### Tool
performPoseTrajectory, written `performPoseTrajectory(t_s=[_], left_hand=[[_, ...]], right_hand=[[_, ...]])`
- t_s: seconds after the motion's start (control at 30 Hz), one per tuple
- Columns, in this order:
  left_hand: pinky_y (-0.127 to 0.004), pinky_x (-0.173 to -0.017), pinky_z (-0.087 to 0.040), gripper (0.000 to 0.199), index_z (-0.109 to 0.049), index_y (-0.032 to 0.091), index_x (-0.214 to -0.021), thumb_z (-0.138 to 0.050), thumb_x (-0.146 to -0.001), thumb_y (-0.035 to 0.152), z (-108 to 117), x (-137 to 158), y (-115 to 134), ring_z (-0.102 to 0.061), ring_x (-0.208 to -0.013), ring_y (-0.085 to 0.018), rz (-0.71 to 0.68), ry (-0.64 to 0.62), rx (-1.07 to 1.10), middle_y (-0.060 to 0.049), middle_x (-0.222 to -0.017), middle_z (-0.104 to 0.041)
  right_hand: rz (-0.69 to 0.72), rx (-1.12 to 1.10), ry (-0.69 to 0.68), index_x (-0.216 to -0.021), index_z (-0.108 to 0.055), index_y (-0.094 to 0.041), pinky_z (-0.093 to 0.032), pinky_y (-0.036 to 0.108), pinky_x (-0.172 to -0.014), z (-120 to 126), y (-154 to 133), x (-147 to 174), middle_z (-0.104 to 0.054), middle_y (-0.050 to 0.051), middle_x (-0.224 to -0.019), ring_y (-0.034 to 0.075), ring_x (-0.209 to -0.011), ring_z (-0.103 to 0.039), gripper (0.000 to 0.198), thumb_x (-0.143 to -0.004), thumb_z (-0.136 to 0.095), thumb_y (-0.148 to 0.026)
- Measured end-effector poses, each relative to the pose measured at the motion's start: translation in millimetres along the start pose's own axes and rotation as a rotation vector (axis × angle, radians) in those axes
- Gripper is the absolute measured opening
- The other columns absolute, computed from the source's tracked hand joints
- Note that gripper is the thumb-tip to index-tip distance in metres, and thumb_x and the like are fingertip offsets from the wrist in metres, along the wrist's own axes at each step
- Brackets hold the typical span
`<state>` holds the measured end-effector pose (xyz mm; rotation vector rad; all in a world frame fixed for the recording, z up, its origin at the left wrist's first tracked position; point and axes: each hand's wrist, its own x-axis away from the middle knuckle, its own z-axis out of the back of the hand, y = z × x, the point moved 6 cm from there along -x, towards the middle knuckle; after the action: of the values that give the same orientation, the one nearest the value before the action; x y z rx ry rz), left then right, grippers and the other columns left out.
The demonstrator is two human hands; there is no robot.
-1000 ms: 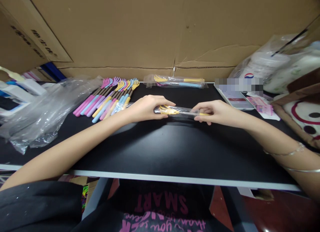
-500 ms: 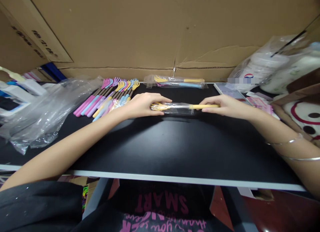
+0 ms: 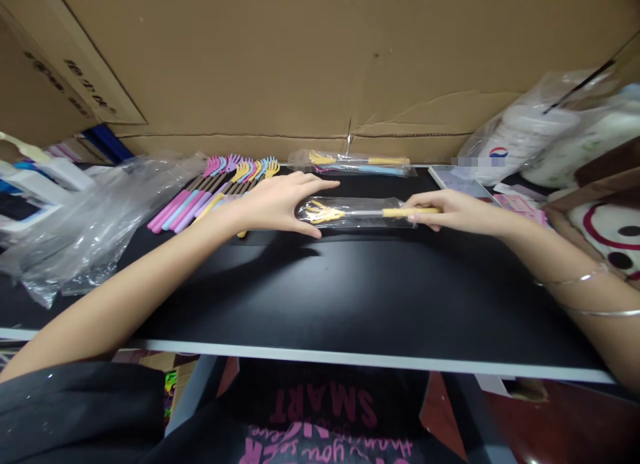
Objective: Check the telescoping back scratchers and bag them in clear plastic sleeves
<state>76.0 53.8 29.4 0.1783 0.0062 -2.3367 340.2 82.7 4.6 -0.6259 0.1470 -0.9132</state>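
A yellow back scratcher (image 3: 365,213) with a hand-shaped claw lies level above the black table, most of its length inside a clear plastic sleeve (image 3: 373,204). My right hand (image 3: 447,211) grips the yellow handle at its right end, near the sleeve's mouth. At the claw end my left hand (image 3: 280,201) is open, thumb and fingers spread around the sleeve's left end. Behind my left hand, several pink, blue, purple and yellow back scratchers (image 3: 200,191) lie side by side, partly covered by that hand and forearm.
Bagged back scratchers (image 3: 360,163) lie at the back against the cardboard wall (image 3: 320,64). Crumpled clear plastic bags (image 3: 100,217) spread at the left. A phone-like flat object (image 3: 460,183), a white bottle (image 3: 530,137) and a plush toy (image 3: 610,231) stand or lie at the right.
My left hand has opened and spread away from the claw end. The sleeve now reaches further right along the handle, close to my right hand.
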Motion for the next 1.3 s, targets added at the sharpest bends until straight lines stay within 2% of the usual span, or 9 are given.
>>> performPoseTrajectory(t_s=[0.2, 0.3, 0.43, 0.63, 0.77, 0.87, 1.0, 1.17, 1.3], left_hand=[[-0.031, -0.097, -0.042, 0.089, -0.029, 0.03, -0.152, -0.062, -0.077, 0.065, 8.5, 9.3, -27.3, -0.051, -0.128, -0.029, 0.099, -0.121, -0.07, -0.006, -0.148, -0.048], [-0.03, -0.094, -0.043, 0.085, -0.029, 0.032, -0.151, -0.06, -0.079, 0.064, 7.9, 14.9, -33.2, -0.053, -0.127, -0.028, 0.108, -0.084, -0.1, -0.005, -0.148, -0.049], [-0.029, -0.086, -0.045, 0.08, -0.037, 0.031, -0.148, -0.062, -0.079, 0.062, 7.3, 26.0, -39.7, -0.059, -0.119, -0.027, 0.13, -0.004, -0.146, -0.004, -0.138, -0.059], [-0.025, -0.077, -0.044, 0.059, -0.05, 0.034, -0.138, -0.057, -0.084, 0.059, 7.5, 39.9, -45.6, -0.063, -0.111, -0.022, 0.192, 0.087, -0.077, 0.001, -0.127, -0.066], [-0.025, -0.074, -0.043, 0.064, -0.051, 0.033, -0.138, -0.057, -0.082, 0.064, 1.2, 42.2, -46.5, -0.066, -0.104, -0.022, 0.185, 0.057, -0.075, -0.001, -0.116, -0.07], [-0.025, -0.075, -0.043, 0.069, -0.05, 0.033, -0.139, -0.06, -0.079, 0.065, -1.2, 42.9, -47.2, -0.065, -0.106, -0.024, 0.175, 0.061, -0.08, -0.002, -0.111, -0.072], [-0.025, -0.076, -0.044, 0.066, -0.049, 0.032, -0.14, -0.061, -0.081, 0.058, -1.5, 43.8, -48.4, -0.065, -0.106, -0.023, 0.184, 0.079, -0.069, -0.001, -0.115, -0.071], [-0.026, -0.085, -0.046, 0.06, -0.048, 0.033, -0.141, -0.055, -0.085, 0.054, -3.1, 44.9, -46.0, -0.063, -0.111, -0.022, 0.156, 0.073, -0.014, 0.001, -0.133, -0.063], [-0.026, -0.086, -0.046, 0.063, -0.046, 0.032, -0.143, -0.056, -0.085, 0.055, -6.2, 45.0, -44.9, -0.064, -0.109, -0.021, 0.124, 0.056, 0.035, -0.001, -0.133, -0.063]], right_hand=[[-0.032, 0.04, 0.028, -0.091, -0.064, -0.022, -0.035, 0.031, -0.056, 26.5, 13.4, 9.5, -0.056, 0.001, -0.066, 0.014, -0.057, -0.051, 0.046, -0.081, -0.056, -0.066], [-0.044, 0.053, 0.049, -0.095, -0.064, -0.021, -0.033, 0.031, -0.055, 30.8, 14.1, 12.0, -0.054, 0.001, -0.064, 0.014, -0.057, -0.05, 0.049, -0.081, -0.054, -0.067], [-0.071, 0.057, 0.015, -0.098, -0.063, -0.02, -0.031, 0.03, -0.056, 29.0, 15.5, 12.8, -0.053, 0.001, -0.063, 0.013, -0.057, -0.048, 0.048, -0.083, -0.053, -0.065], [-0.084, 0.029, -0.001, -0.098, -0.063, -0.018, -0.033, 0.031, -0.059, 25.4, 26.2, 10.2, -0.055, 0.002, -0.067, 0.013, -0.059, -0.049, 0.05, -0.083, -0.055, -0.064], [-0.066, 0.028, 0.002, -0.099, -0.066, -0.019, -0.033, 0.032, -0.06, 22.0, 29.4, 7.1, -0.054, 0.0, -0.063, 0.015, -0.06, -0.049, 0.053, -0.08, -0.056, -0.067], [-0.07, 0.021, 0.01, -0.098, -0.066, -0.02, -0.034, 0.032, -0.061, 20.9, 28.7, 6.4, -0.055, 0.0, -0.063, 0.015, -0.06, -0.049, 0.053, -0.08, -0.055, -0.069], [-0.07, 0.017, 0.027, -0.096, -0.067, -0.02, -0.035, 0.032, -0.061, 21.5, 24.4, 7.1, -0.055, 0.0, -0.062, 0.015, -0.06, -0.049, 0.052, -0.08, -0.056, -0.068], [-0.038, 0.0, 0.027, -0.088, -0.066, -0.02, -0.036, 0.031, -0.06, 18.2, 16.9, 4.8, -0.057, 0.0, -0.067, 0.014, -0.059, -0.05, 0.051, -0.076, -0.059, -0.069], [-0.024, -0.007, 0.032, -0.085, -0.066, -0.018, -0.036, 0.031, -0.057, 12.8, 11.6, 1.7, -0.057, 0.001, -0.067, 0.014, -0.057, -0.049, 0.053, -0.075, -0.06, -0.069]])
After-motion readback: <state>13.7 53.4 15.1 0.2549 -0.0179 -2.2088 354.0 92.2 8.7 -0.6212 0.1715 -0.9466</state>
